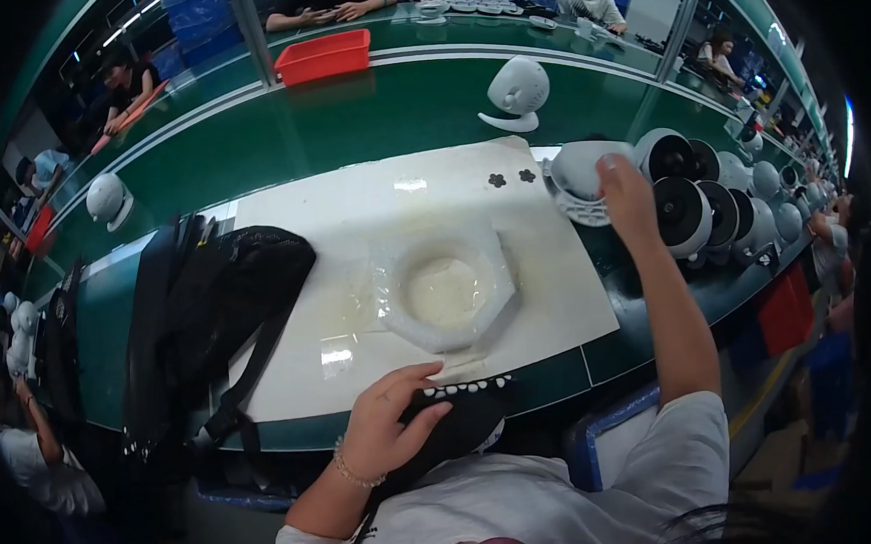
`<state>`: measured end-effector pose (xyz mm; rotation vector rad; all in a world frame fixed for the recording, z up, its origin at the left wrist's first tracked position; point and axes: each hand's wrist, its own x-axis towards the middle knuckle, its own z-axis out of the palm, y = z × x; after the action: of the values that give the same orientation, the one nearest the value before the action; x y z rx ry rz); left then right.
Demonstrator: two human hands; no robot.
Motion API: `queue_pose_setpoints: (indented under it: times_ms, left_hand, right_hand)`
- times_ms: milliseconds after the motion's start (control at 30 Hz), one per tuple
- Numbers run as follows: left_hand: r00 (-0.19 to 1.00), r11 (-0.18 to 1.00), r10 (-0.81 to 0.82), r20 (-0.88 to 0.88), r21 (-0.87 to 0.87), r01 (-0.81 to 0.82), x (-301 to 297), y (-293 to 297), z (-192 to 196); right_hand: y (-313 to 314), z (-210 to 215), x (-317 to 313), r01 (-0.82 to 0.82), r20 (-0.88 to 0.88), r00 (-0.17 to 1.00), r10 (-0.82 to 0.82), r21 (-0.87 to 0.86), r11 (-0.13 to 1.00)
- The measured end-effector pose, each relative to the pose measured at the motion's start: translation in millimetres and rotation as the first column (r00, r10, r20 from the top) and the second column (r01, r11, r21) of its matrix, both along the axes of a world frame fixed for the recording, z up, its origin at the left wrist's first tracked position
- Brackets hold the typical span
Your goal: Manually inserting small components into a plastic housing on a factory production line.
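Note:
At the right of the mat, my right hand [626,188] is closed on a white rounded fan housing [578,169], thumb on its near side and the other fingers mostly hidden. Just beneath it is a white slotted grille piece [586,212]. My left hand [390,416] is at the table's front edge, thumb and forefinger apart, beside a black item with a row of white dots [463,414]; whether it touches that item is unclear. Ahead of the left hand, a white ring-shaped holder [497,309], wrapped in clear film, sits on the white mat [295,363].
Several round white fan heads with black fronts [686,200] crowd the right side. A black bag [226,292] lies at the left. Farther back stand a white fan [519,86], another white unit [108,199] and a red tray [323,55]. Two small dark flower-shaped pieces [498,180] lie on the mat.

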<state>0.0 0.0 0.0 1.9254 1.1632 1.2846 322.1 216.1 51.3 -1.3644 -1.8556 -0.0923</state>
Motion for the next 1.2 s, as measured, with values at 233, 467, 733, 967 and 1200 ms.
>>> queue_pose_setpoints:
  times_ms: [233,467,733,967,1200]
  left_hand:
    - [0.998,0.971,0.021,-0.062,-0.238,-0.035,-16.4,-19.3,7.0]
    - [0.967,0.968,0.096,0.238,-0.247,-0.036,-12.7,-18.0,-7.2]
    - [0.908,0.984,0.085,0.409,-0.178,-0.012,-12.7,-21.1,-12.8]
    - [0.88,0.98,-0.091,0.466,-0.117,0.163,-10.3,-7.6,-1.9]
    - [0.905,0.977,0.021,0.425,-0.2,0.071,-14.0,-15.2,-18.2]
  right_hand:
    - [-80.2,50.4,-98.0,-0.708,-0.956,0.267,0.122,-0.109,0.698]
    - [-86.5,32.9,-144.1,-0.814,-0.94,0.341,-0.013,-0.303,0.495]
    - [-174.6,-25.5,-114.3,-0.662,-0.248,0.694,0.676,0.147,0.735]
    - [-193.8,-36.2,-130.9,-0.744,-0.729,0.556,0.398,-0.224,0.629]
    - [-198.1,-37.4,-128.9,-0.798,-0.861,0.443,0.251,-0.251,0.547]
